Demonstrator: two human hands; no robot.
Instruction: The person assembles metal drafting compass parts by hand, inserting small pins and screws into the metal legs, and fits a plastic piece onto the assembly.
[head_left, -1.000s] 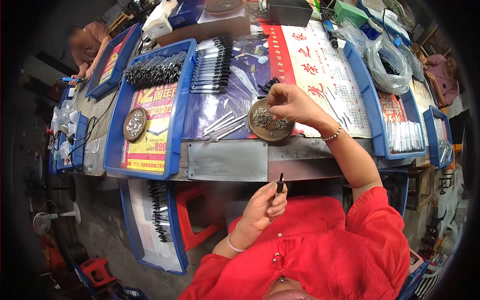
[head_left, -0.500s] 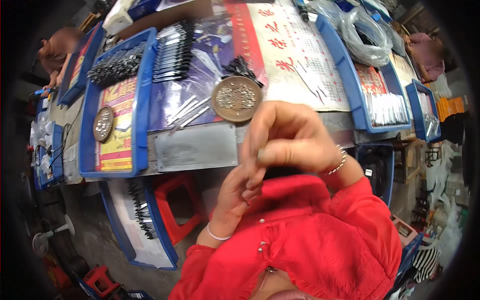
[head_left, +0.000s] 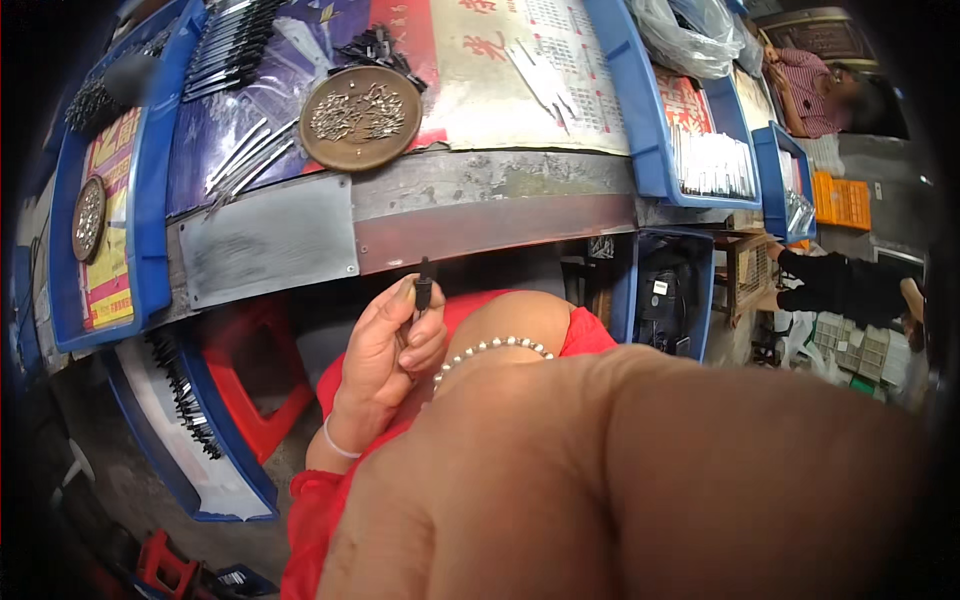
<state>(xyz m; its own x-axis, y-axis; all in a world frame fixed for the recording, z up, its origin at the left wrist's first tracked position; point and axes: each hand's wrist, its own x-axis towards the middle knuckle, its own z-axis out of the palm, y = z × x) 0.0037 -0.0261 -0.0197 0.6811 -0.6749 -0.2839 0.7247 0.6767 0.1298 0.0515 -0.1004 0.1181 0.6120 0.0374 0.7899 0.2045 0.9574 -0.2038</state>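
Observation:
My left hand [head_left: 385,340], with a pale bangle at the wrist, is closed in front of the table edge. Between its thumb and fingers stands a small black piece [head_left: 424,291] with a narrow tip pointing up. Very large in the lower middle and right, my right hand [head_left: 560,470] is raised close to the camera, a beaded bracelet [head_left: 495,347] round its wrist. Its fingertips are out of sight, so what it holds, if anything, cannot be seen. On the table beyond sits a round brown dish [head_left: 360,148] of small shiny metal parts, with loose black pieces [head_left: 378,52] behind it.
Thin metal rods [head_left: 248,160] lie left of the dish, beside a metal plate [head_left: 275,240] at the edge. Blue trays [head_left: 150,230] stand left, another blue tray [head_left: 655,150] right. A red stool [head_left: 265,435] is below left. A person [head_left: 805,85] sits far right.
The view has swung to the right. My hands, together before, are now apart: the right has come up close to the camera, while the left shows the small black piece upright.

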